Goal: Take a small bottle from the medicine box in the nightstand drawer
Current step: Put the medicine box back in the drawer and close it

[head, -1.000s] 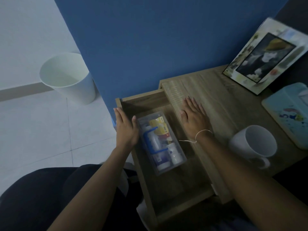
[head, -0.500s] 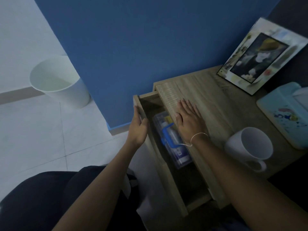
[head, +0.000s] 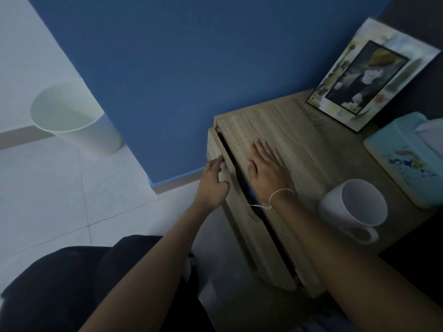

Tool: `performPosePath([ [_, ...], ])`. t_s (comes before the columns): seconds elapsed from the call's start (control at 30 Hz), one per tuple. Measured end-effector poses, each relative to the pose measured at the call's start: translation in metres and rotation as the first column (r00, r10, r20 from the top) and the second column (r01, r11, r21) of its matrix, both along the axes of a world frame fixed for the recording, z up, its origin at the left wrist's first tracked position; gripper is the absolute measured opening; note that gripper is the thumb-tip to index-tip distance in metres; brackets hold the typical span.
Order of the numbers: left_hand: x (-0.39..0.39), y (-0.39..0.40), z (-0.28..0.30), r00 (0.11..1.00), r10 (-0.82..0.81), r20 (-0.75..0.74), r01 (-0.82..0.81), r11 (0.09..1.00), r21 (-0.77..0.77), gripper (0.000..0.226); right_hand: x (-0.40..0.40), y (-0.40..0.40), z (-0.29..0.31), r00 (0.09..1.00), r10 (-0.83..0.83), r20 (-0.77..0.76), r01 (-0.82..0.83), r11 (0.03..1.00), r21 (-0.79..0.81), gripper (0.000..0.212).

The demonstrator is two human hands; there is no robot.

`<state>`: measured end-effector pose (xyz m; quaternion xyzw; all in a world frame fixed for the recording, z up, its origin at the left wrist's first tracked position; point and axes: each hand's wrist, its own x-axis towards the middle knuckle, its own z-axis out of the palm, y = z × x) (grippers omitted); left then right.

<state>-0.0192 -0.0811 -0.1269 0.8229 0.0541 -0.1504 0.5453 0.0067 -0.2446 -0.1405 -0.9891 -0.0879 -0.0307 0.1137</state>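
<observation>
The wooden nightstand [head: 306,130] stands against the blue wall. Its top drawer [head: 230,212] is almost shut, leaving only a narrow dark gap. A sliver of blue from the medicine box [head: 252,194] shows in that gap; the bottles are hidden. My left hand [head: 212,183] presses flat against the drawer front with its fingers spread, holding nothing. My right hand [head: 267,170] lies flat, palm down, on the nightstand top near its front edge, a white string around the wrist.
A white mug [head: 354,209] stands on the nightstand right of my right hand. A picture frame [head: 369,75] leans at the back, and a light blue tissue box [head: 407,161] sits at the right. A white bin [head: 74,116] stands on the tiled floor at left.
My left hand has pushed the drawer from wide open to nearly shut. The medicine box has slid out of sight under the top. My right hand stayed flat on the nightstand.
</observation>
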Motion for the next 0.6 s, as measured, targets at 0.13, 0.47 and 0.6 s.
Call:
performPosePath([
  [0.13, 0.005, -0.004, -0.001, 0.999, -0.041, 0.004, 0.041, 0.999, 0.005, 0.075, 0.002, 0.001, -0.002, 1.000, -0.006, -0.001, 0.006, 1.000, 0.003, 0.052],
  [0.47, 0.011, -0.012, 0.000, 0.998, -0.062, -0.005, 0.061, 0.997, -0.049, 0.075, 0.002, 0.000, -0.001, 1.000, -0.009, -0.004, 0.009, 1.000, 0.008, 0.053],
  [0.6, 0.011, -0.013, -0.005, 0.998, -0.061, 0.016, 0.062, 0.996, -0.064, 0.074, 0.003, -0.001, -0.003, 1.000, 0.002, 0.009, -0.003, 1.000, 0.013, 0.053],
])
